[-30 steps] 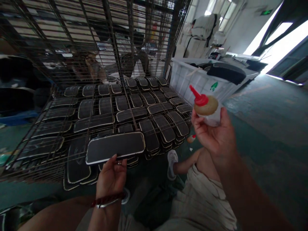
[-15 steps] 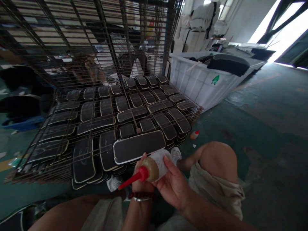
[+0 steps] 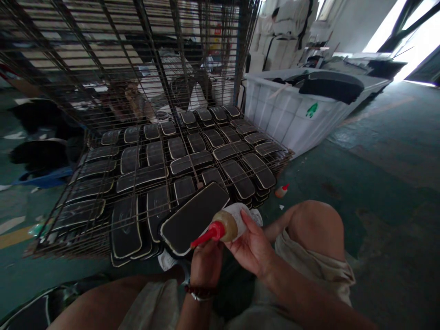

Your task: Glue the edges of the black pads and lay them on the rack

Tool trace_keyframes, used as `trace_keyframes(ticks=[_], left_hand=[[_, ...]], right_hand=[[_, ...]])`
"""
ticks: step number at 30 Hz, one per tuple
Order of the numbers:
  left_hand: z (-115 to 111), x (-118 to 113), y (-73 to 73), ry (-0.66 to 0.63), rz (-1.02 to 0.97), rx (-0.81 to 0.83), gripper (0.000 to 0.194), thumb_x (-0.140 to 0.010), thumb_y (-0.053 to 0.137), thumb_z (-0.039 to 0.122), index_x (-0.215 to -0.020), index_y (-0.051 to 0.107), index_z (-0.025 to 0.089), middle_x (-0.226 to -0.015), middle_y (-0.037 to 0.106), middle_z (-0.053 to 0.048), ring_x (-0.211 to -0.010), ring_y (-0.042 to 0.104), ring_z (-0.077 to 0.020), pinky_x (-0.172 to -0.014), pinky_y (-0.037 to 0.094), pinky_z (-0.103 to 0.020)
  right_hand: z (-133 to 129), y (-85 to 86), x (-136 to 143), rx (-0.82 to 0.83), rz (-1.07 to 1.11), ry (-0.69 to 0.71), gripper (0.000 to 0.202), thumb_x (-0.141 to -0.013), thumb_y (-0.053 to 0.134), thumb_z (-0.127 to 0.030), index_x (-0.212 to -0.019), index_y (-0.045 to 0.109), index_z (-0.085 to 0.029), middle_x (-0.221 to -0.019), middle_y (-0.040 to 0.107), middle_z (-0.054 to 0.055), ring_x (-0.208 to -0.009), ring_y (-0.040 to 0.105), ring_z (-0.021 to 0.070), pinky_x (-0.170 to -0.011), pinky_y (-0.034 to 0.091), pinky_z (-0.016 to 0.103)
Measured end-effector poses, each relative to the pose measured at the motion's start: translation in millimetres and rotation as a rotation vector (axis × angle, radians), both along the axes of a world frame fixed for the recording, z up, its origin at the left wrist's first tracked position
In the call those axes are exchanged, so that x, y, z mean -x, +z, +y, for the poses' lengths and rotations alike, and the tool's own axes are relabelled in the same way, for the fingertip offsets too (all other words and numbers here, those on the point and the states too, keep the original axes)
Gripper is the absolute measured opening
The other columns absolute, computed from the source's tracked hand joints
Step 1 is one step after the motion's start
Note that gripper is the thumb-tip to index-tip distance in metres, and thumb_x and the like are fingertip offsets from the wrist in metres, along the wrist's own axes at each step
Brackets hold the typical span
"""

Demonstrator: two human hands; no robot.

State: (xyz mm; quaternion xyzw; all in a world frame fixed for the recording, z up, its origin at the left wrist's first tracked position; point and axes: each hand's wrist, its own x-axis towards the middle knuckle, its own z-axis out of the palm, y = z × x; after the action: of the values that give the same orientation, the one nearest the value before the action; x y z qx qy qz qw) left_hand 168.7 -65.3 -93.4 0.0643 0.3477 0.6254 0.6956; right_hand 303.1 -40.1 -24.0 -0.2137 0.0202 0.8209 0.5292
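My right hand (image 3: 252, 245) is wrapped round a glue bottle (image 3: 229, 223) whose red nozzle points down and left. Just below the nozzle, my left hand (image 3: 207, 261) grips the near edge of a black panel (image 3: 194, 217), its fingers partly hidden. A pale line of glue runs along the panel's rim, and the panel lies tilted in front of the wire rack. More black panels with pale rims (image 3: 127, 227) lie in overlapping stacks on the rack.
Upright wire grids (image 3: 151, 46) rise behind the stacks. A large white bin (image 3: 278, 110) holding black pieces stands at the right. Another red-capped bottle (image 3: 281, 190) lies on the floor near my right knee. A blue tray (image 3: 44, 178) is at the left.
The held panel has turned, its left end now nearer me. The bottle and my right hand have shifted slightly right, and the nozzle tip is now at the panel's near edge. The view has shifted slightly.
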Motion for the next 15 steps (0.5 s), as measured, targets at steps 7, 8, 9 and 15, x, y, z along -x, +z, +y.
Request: trace_keyframes(ticks=[7, 8, 9, 15], left_hand=[[-2.5, 88.5, 26.0, -0.075, 0.042, 0.170, 0.027, -0.104, 0.061, 0.019, -0.097, 0.087, 0.018, -0.086, 0.089, -0.008, -0.072, 0.084, -0.0203, -0.071, 0.070, -0.031], [2.3, 101.0, 36.3, -0.113, 0.050, 0.173, 0.028, -0.104, 0.066, 0.030, -0.101, 0.087, 0.012, -0.084, 0.088, -0.012, -0.071, 0.084, -0.0235, -0.068, 0.069, -0.033], [7.8, 110.9, 47.3, -0.184, 0.070, 0.164, 0.037, -0.099, 0.075, 0.040, -0.107, 0.086, 0.006, -0.090, 0.088, -0.018, -0.079, 0.085, -0.0285, -0.069, 0.070, -0.036], [36.9, 104.1, 101.7, -0.593, 0.486, 0.043, 0.045, -0.069, 0.104, 0.031, -0.106, 0.083, 0.016, -0.096, 0.088, -0.010, -0.083, 0.082, -0.0226, -0.073, 0.065, -0.030]], right_hand=[[23.0, 14.2, -67.6, -0.144, -0.221, 0.275, 0.051, -0.080, 0.104, -0.040, -0.115, 0.074, -0.018, -0.106, 0.085, 0.003, -0.103, 0.083, 0.0232, -0.095, 0.070, 0.038], [24.8, 17.4, -74.4, -0.140, -0.245, 0.302, 0.050, -0.081, 0.103, -0.038, -0.115, 0.074, -0.018, -0.107, 0.084, 0.004, -0.103, 0.083, 0.0228, -0.095, 0.070, 0.038], [26.1, 20.9, -79.5, -0.129, -0.267, 0.328, 0.048, -0.081, 0.103, -0.036, -0.115, 0.074, -0.018, -0.107, 0.084, 0.004, -0.103, 0.082, 0.0221, -0.095, 0.069, 0.037], [25.6, 33.8, -78.5, -0.092, -0.401, 0.452, 0.061, -0.072, 0.108, -0.036, -0.120, 0.077, -0.015, -0.110, 0.083, 0.006, -0.100, 0.081, 0.0196, -0.097, 0.067, 0.034]])
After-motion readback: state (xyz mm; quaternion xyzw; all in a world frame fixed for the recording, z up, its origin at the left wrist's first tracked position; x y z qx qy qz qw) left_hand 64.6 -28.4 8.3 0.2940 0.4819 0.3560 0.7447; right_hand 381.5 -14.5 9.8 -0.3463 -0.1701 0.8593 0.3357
